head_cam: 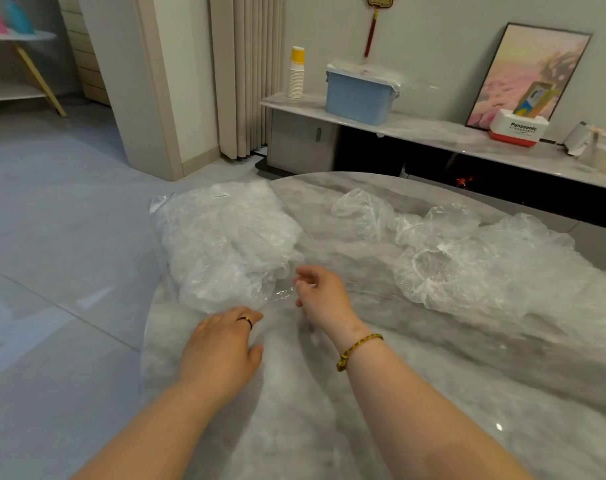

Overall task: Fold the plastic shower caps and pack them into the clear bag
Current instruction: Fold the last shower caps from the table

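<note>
Forearms reach in from the bottom of the head view, over the round marble-look table (381, 427). L hand (225, 344) lies palm-down, fingers relaxed & fairly straight, tips at the near edge of the clear bag (222, 244); dark ring (246, 322) on one finger. R hand (324, 292), braided bracelet (360, 351) at the wrist, has fingers curled. Thumb & forefinger look to nip the bag's thin film at its mouth, but the film is so clear I can't be fully sure. Bag sits at the table's left rim, stuffed w/ caps, and its outer part looks to hang past the edge over the floor. Loose shower caps (467, 265) lie in a heap to the right, well apart from the bag.

Risks, as I judge them:
- Bag is part-way off the rim, so a tug at the mouth could slide it on the glossy top & tip it to the floor.
- Slick film may slip out of a light pinch.
- Springy caps inside will prob. puff back out of the mouth unless pressed down.
- Caps in the heap overlap, so lifting one may drag others along.

Materials: caps are thin, crinkled, translucent plastic w/ gathered rims, puffy, no fixed shape. Bag is flat clear film w/ a small white label (218, 195) near its far end. Table is hard, polished, grey-white veined, reflective.
</note>
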Motion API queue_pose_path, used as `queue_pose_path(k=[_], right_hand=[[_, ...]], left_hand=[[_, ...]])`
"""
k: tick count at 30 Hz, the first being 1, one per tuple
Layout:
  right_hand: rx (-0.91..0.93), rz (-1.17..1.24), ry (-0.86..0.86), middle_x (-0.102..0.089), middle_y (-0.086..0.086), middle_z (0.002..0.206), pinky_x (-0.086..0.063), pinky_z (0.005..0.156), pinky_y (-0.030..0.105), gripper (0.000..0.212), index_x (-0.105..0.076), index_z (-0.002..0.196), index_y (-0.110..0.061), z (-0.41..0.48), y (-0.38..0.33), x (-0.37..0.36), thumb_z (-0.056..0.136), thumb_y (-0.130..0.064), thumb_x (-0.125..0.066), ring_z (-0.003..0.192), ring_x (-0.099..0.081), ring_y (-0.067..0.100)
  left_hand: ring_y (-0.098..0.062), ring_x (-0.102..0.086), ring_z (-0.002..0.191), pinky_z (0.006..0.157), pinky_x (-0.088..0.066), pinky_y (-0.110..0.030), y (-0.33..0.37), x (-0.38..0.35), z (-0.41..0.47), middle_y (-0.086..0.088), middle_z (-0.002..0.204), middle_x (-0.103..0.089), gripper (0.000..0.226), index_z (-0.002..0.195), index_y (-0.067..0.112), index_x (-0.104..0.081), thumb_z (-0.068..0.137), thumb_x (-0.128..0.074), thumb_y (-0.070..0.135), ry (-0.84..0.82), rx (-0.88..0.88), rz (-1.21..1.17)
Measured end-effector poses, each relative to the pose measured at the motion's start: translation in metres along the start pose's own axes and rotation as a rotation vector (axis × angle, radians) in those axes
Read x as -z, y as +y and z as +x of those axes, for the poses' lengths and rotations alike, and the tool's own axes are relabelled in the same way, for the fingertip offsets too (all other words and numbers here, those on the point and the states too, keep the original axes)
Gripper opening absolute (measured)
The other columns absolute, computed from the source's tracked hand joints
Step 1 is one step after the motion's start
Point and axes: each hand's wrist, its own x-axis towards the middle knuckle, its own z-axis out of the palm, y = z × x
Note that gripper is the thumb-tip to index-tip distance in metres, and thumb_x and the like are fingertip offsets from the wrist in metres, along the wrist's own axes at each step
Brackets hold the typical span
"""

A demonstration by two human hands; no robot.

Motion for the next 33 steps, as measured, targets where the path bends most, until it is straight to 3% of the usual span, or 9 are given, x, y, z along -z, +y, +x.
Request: queue_pose_path(k=[3,8,11,13,19,23,26,29,33], right_hand=[[0.036,-0.071,-0.001,-0.058,0.003,0.094,-0.041,0.078,0.022,0.026,-0.061,0.112,-0.002,-0.011,0.011,0.018,0.091,-0.004,-0.048,0.083,-0.051,0.014],[0.216,-0.238,-0.019,-0.069,0.007,0.100,-0.035,0.065,0.005,0.024,-0.068,0.103,-0.006,-0.031,0.001,0.026,0.089,-0.002,-0.049,0.066,-0.047,-0.001],[0.333,-0.264,-0.156,-0.066,0.006,0.114,-0.037,0.080,0.008,0.029,-0.067,0.110,-0.007,-0.031,-0.026,0.009,0.090,-0.001,-0.046,0.095,-0.059,0.010],[0.350,-0.342,-0.336,-0.061,0.007,0.124,-0.036,0.093,0.016,0.033,-0.065,0.114,-0.008,-0.025,-0.041,-0.010,0.091,0.000,-0.042,0.115,-0.054,0.018],[0.327,-0.672,-0.621,-0.042,0.007,0.143,-0.029,0.101,0.023,0.047,-0.045,0.135,-0.011,0.004,-0.056,-0.051,0.092,0.003,-0.035,0.130,-0.039,0.022],[0.296,-0.816,-0.620,-0.045,0.017,0.135,-0.034,0.102,0.033,0.037,-0.047,0.128,-0.001,0.025,-0.055,-0.078,0.092,-0.005,-0.039,0.127,-0.040,0.030],[0.349,-1.104,-0.559,-0.026,0.014,0.149,-0.010,0.114,0.039,0.046,-0.030,0.142,-0.004,0.038,-0.054,-0.089,0.097,-0.017,-0.033,0.141,-0.014,0.026],[0.365,-1.158,-0.519,-0.013,0.009,0.155,0.003,0.114,0.041,0.055,-0.011,0.148,-0.008,0.049,-0.049,-0.085,0.100,-0.027,-0.027,0.143,0.001,0.026],[0.368,-1.088,-0.440,-0.017,0.009,0.154,0.001,0.115,0.040,0.053,-0.014,0.148,-0.008,0.055,-0.036,-0.077,0.100,-0.030,-0.021,0.143,0.000,0.024]], left_hand=[[-0.014,-0.044,0.124,0.098,-0.033,-0.022,-0.003,0.003,0.000,0.010,0.137,-0.046,0.048,0.141,0.032,-0.029,0.095,-0.042,0.032,0.023,0.061,-0.082],[-0.016,-0.047,0.120,0.093,-0.038,-0.024,0.000,0.000,-0.003,0.006,0.133,-0.049,0.051,0.140,0.031,-0.028,0.092,-0.043,0.024,-0.049,0.049,-0.027],[-0.013,-0.041,0.126,0.094,-0.037,-0.023,0.000,-0.001,-0.004,0.008,0.140,-0.041,0.053,0.140,0.031,-0.029,0.090,-0.045,0.022,-0.111,-0.013,-0.037],[-0.011,-0.038,0.128,0.094,-0.038,-0.022,-0.006,-0.001,-0.005,0.010,0.145,-0.034,0.054,0.141,0.029,-0.031,0.090,-0.045,0.020,-0.168,-0.050,-0.062],[-0.011,-0.026,0.136,0.104,-0.032,-0.020,-0.019,-0.004,-0.003,0.014,0.152,-0.016,0.059,0.144,0.033,-0.026,0.091,-0.044,0.015,-0.278,-0.158,-0.105],[-0.010,-0.023,0.137,0.108,-0.022,-0.016,-0.029,-0.010,-0.001,0.012,0.151,-0.020,0.049,0.141,0.024,-0.035,0.093,-0.042,0.014,-0.293,-0.226,-0.176],[-0.008,-0.019,0.140,0.111,-0.018,-0.017,-0.036,-0.014,0.001,0.008,0.153,-0.019,0.048,0.134,0.015,-0.045,0.089,-0.036,0.025,-0.322,-0.238,-0.183],[-0.003,-0.009,0.142,0.114,-0.011,-0.018,-0.041,-0.014,0.001,0.014,0.154,-0.009,0.071,0.146,0.029,-0.024,0.075,-0.030,0.020,-0.369,-0.246,-0.228],[-0.001,-0.010,0.141,0.109,-0.006,-0.008,-0.045,-0.008,-0.002,0.017,0.154,-0.006,0.078,0.147,0.030,-0.008,0.083,-0.035,-0.003,-0.360,-0.208,-0.249]])
